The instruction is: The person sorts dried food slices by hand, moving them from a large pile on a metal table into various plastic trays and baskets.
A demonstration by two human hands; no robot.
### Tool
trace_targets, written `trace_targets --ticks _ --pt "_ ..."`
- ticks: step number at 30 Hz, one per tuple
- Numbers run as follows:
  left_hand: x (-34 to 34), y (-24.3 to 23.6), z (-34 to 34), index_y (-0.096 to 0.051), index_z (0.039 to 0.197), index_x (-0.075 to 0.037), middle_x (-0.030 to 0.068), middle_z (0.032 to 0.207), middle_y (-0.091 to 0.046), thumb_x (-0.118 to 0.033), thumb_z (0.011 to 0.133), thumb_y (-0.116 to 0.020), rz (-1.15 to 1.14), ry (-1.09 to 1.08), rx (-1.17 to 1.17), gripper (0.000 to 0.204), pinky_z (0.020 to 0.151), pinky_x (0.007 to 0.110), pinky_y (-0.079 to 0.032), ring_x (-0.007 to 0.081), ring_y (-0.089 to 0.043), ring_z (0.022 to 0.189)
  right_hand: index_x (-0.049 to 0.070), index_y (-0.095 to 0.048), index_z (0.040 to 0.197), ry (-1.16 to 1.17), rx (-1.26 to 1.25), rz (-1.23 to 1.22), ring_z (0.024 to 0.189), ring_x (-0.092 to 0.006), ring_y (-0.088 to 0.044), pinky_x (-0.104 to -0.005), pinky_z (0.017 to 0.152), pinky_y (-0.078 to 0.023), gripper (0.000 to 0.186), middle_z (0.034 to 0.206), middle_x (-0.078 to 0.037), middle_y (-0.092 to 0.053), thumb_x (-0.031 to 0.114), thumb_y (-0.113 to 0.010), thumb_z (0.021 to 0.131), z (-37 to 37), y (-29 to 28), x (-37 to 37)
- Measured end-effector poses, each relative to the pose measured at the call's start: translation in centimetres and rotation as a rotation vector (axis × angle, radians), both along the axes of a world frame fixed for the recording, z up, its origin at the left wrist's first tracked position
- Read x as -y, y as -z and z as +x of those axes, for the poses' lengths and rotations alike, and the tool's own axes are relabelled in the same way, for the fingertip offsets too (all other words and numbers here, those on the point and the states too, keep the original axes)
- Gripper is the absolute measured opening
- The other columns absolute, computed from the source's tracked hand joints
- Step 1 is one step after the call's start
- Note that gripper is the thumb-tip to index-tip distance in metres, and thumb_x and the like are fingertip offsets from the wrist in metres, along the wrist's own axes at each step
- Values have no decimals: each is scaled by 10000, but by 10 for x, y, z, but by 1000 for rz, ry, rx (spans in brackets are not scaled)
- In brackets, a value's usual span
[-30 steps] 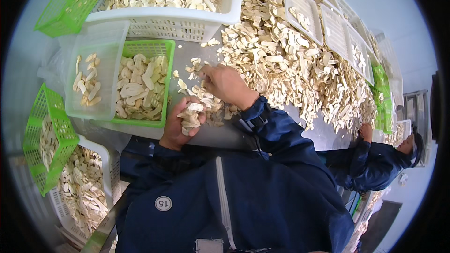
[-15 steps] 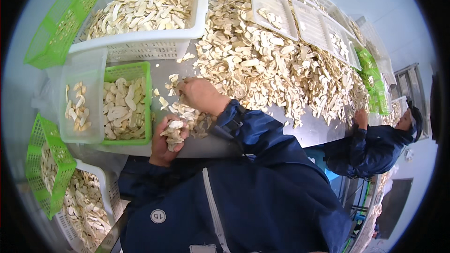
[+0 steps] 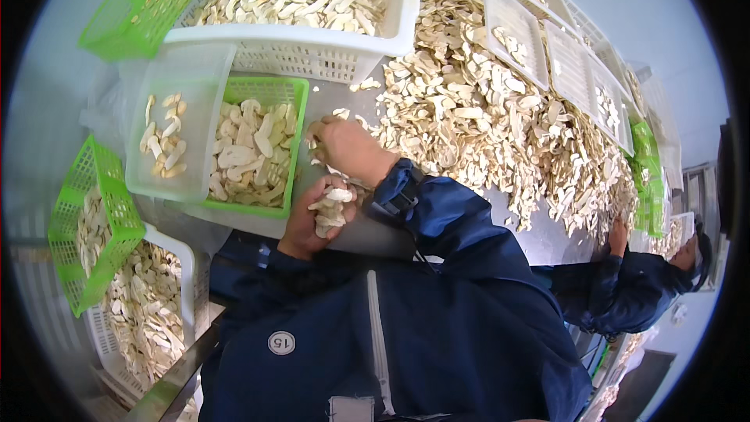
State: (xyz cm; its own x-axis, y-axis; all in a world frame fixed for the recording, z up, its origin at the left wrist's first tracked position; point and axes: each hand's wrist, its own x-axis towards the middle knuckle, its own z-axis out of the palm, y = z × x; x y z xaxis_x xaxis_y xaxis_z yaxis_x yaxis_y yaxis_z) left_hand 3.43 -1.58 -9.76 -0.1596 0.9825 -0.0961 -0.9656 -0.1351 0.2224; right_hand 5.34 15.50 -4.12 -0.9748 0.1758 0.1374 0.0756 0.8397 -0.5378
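While the left hand (image 3: 305,223), half-curled, cups pale slices (image 3: 332,211) | right hand (image 3: 351,147): curled inward | its hold unclear

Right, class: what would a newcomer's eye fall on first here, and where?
Probably the big heap of pale slices, spreading from the centre to the right. Next, the well-filled white crate at the upper left. Below it, the left hand holds some slices beside a green basket.

slices (image 3: 476,101): matt, rough | table (image 3: 338,95): smooth metal (faintly glossy) | green basket (image 3: 300,121): plastic
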Motion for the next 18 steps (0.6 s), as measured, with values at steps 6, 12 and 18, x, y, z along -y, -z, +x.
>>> trace_targets --ticks 6,12,18 --pt "1 4 -1 -548 1078 -74 167 1030 -573 -370 1039 -457 -50 -6 -39 312 343 254 -434 250 -577 723 36 -664 1026 36 90 55 870 -394 -668 -464 761 -538 263 929 -189 -677 132 -656 781 8 2 -2" --pt "1 -5 -2 -574 1099 -73 167 993 -591 -368 1057 -398 -108 3 56 346 384 264 -471 233 -577 728 93 -660 1112 213 -153 -127 924 -390 -654 -443 814 -536 291 1063 -187 -671 152 -640 828 52 -26 -6" --pt "-20 -19 6 -628 1111 -100 92 970 -669 -391 1031 -432 -258 -26 135 360 469 265 -528 210 -663 817 99 -620 1221 15 -277 -297 931 -348 -655 -417 829 -533 353 1074 -164 -655 221 -674 894 104 -57 21"
